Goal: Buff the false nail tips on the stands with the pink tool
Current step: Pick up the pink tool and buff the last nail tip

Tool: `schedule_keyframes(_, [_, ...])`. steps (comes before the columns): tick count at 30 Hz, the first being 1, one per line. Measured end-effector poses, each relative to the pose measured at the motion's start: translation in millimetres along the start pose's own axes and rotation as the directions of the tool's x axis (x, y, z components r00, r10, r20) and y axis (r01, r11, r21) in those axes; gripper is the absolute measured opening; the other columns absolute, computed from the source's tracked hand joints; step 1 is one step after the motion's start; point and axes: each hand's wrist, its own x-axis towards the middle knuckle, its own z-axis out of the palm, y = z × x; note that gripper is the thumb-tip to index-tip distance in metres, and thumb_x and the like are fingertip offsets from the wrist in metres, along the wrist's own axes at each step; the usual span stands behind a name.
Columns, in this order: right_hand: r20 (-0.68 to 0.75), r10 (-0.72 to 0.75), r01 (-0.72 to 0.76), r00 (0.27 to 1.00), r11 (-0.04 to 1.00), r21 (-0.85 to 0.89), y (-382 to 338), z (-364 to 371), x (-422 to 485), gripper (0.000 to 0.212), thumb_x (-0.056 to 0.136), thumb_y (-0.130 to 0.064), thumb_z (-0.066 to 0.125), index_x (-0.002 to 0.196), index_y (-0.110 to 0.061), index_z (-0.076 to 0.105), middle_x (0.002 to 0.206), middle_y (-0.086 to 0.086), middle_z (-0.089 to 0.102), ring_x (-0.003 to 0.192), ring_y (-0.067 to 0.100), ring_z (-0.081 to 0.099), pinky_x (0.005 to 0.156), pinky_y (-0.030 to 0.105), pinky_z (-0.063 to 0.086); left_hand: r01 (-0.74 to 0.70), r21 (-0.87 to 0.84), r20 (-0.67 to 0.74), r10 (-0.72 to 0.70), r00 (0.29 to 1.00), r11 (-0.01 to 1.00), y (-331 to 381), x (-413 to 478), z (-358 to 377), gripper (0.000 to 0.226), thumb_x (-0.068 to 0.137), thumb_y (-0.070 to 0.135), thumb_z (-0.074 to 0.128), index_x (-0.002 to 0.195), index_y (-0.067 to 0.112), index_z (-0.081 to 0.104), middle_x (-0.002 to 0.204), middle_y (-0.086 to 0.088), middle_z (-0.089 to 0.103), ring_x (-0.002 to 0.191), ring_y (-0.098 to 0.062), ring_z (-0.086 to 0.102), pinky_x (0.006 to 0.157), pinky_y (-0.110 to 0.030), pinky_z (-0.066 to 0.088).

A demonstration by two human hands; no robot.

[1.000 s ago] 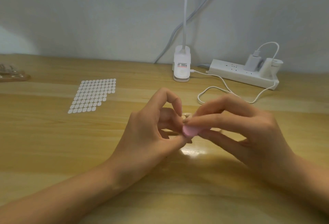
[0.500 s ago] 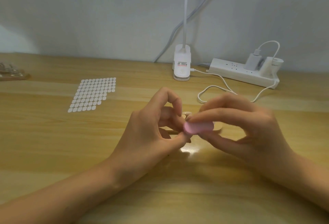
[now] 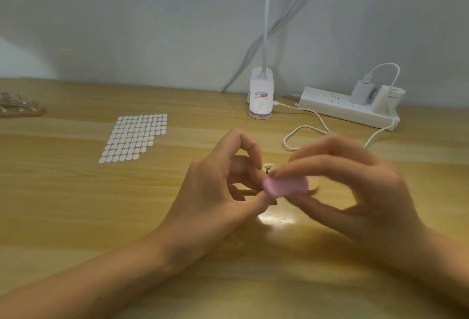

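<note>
Wooden desk (image 3: 76, 204), pink tool (image 3: 285, 186) pinched between right fingers (image 3: 317, 164)

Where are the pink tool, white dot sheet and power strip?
pink tool (image 3: 285, 186): head view, middle of pink face.
white dot sheet (image 3: 134, 138): head view, centre dots.
power strip (image 3: 335, 105): head view, bare top.

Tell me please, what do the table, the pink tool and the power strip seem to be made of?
The table: wood or wood-look laminate, smooth, slightly glossy; grain stripes and a bright glare show. The pink tool: matte, perhaps foam or plastic; blur leaves it open. The power strip: white moulded plastic, smooth, with a soft sheen.
</note>
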Motion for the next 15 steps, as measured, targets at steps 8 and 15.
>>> schedule_keyframes(8, [0.014, 0.008, -0.009, 1.000, 1.000, 0.019, 3.9, -1.2, 1.1, 0.018, 0.090, -0.023, 0.070, 0.107, -0.017, 0.072, 0.099, 0.002, 0.066, 0.092, 0.014, 0.064, 0.080, 0.024, 0.050, 0.008, -0.055, 0.002, -0.008, 1.000, 0.998, -2.3, 0.5, -0.3, 0.038, 0.077, 0.017, 0.080, 0.088, 0.029, 0.046, 0.077, 0.000, 0.074, 0.072, -0.018, 0.075, 0.056, -0.021, 0.051])
schedule_keyframes(15, [-0.037, 0.047, -0.045, 0.998, 0.997, 0.063, 7.0, -2.7, 1.2, 0.017, 0.092, -0.022, 0.069, 0.108, -0.017, 0.071, 0.100, 0.002, 0.067, 0.093, 0.018, 0.065, 0.078, 0.028, 0.050, 0.023, -0.152, 0.027, -0.019, 0.999, 0.988, -4.5, 1.8, 0.4, 0.036, 0.079, 0.018, 0.080, 0.087, 0.029, 0.046, 0.081, -0.006, 0.076, 0.076, -0.020, 0.076, 0.057, -0.018, 0.051])
